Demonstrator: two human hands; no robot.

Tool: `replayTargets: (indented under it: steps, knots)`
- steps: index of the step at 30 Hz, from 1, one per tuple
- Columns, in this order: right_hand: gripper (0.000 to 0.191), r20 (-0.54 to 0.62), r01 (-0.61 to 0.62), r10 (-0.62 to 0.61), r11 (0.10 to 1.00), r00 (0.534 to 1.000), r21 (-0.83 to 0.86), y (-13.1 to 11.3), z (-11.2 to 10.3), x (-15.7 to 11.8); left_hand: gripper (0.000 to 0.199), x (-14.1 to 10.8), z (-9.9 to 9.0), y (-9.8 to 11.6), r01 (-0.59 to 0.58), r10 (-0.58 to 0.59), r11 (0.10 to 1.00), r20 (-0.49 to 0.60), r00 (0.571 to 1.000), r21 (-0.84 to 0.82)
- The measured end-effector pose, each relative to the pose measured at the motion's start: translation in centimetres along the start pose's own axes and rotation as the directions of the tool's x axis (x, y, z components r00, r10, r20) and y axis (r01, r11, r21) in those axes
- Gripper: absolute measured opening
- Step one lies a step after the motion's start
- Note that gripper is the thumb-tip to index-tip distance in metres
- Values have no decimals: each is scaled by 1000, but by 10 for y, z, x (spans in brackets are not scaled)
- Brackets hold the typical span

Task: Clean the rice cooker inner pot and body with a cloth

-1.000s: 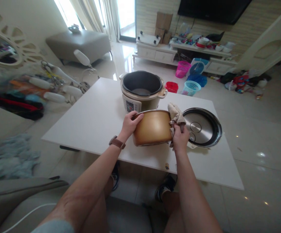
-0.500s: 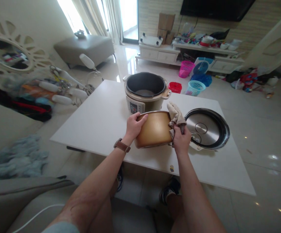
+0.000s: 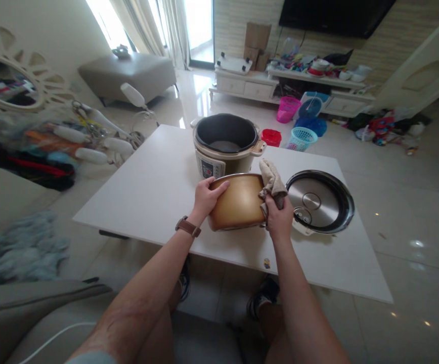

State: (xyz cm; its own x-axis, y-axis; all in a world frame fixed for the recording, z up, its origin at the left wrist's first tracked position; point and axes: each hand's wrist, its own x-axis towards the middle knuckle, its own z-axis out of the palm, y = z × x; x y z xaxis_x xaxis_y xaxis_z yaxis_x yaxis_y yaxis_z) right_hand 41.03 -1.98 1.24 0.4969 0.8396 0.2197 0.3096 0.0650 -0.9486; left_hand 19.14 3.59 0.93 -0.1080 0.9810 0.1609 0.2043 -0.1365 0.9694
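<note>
A gold-coloured inner pot [image 3: 236, 202] is tilted on its side above the front part of the white table. My left hand [image 3: 206, 198] grips its left rim, thumb lying on the outer wall. At the pot's right side, my right hand [image 3: 278, 216] is closed round a crumpled beige cloth [image 3: 271, 178], which touches the pot. Behind the pot stands a cooker body [image 3: 225, 146] with a dark open cavity and a front control panel. To the right, a round lid [image 3: 320, 202] lies with its metal inside facing up.
The white table [image 3: 128, 202] has a small sticker [image 3: 267, 263] near its front edge. Beyond it on the floor are a red basin [image 3: 271, 137], a light blue basket [image 3: 302, 139] and a pink basket [image 3: 288, 109]. A grey seat [image 3: 204, 338] is below me.
The view has shifted slightly, so the whole scene sits a little further left. Both hands keep their hold, and the pot's tilt looks nearly the same.
</note>
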Motion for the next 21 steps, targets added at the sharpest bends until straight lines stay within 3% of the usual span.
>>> replayTargets:
  steps: [6, 11, 13, 15, 18, 21]
  knots:
    - [38, -65, -123, 121, 992, 991, -22, 12, -1, 6, 50, 1, 0, -3, -2, 2, 1000, 8, 1000, -30]
    - [44, -178, -278, 285, 958, 942, 62, 20, -1, 11, 51, 2, 0, -2, 2, 0, 998, 28, 1000, -69]
    - [44, -203, -283, 294, 956, 934, 82, 19, -1, 11, 50, 2, 1, -3, 13, -9, 996, 43, 999, -86]
    - [42, -205, -210, 218, 976, 954, 58, 16, -2, 8, 50, 2, 1, -4, 26, -20, 994, 56, 998, -103]
    - [36, -117, -1, 0, 1000, 993, -10, 7, -4, 1, 51, 3, 2, -7, 36, -29, 993, 56, 998, -113]
    - [32, 49, 267, -264, 962, 963, -57, -5, -9, -5, 52, 3, 3, -10, 36, -31, 994, 47, 998, -106]
